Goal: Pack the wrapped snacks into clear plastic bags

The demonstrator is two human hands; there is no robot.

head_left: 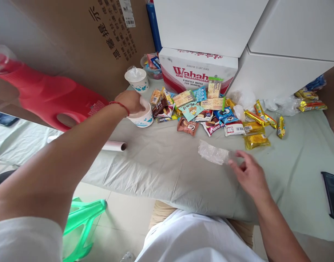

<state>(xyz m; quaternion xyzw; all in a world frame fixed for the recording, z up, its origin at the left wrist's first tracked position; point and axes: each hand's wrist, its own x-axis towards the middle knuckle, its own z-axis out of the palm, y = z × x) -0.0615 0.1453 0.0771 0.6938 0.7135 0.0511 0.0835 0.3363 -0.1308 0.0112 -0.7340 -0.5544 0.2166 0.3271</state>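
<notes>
Two paper cups with a blue leaf print stand on the table: the near paper cup (pixel 142 117) sits under the left hand (pixel 131 102), whose fingers curl over its rim and grip it from above, and the far paper cup (pixel 136 79), stuffed with something white and crinkled, stands apart behind it, closer to the cardboard. The right hand (pixel 249 174) lies low over the cloth with fingers loosely spread, its fingertips touching the edge of one crumpled clear plastic bag (pixel 213 153); it pinches nothing that can be made out. One heap of wrapped snacks (pixel 202 112), too many and too overlapped to count, spreads between the near cup and the bag, with several yellow snack bars (pixel 256 135) along its right side. One white roll (pixel 112 146) lies left of the hands, below one red jug (pixel 44 95) lying on its side. One Wahaha water carton (pixel 194 71) stands behind the heap, with two white boxes (pixel 289 32) stacked above it and a large brown cardboard box (pixel 82 40) to the left. All rests on a table covered by a pale green cloth (pixel 161 163); one dark phone-like slab (pixel 333 194) lies at its right edge. Below, one green plastic stool (pixel 83 218) stands on a light tiled floor (pixel 123 222).
</notes>
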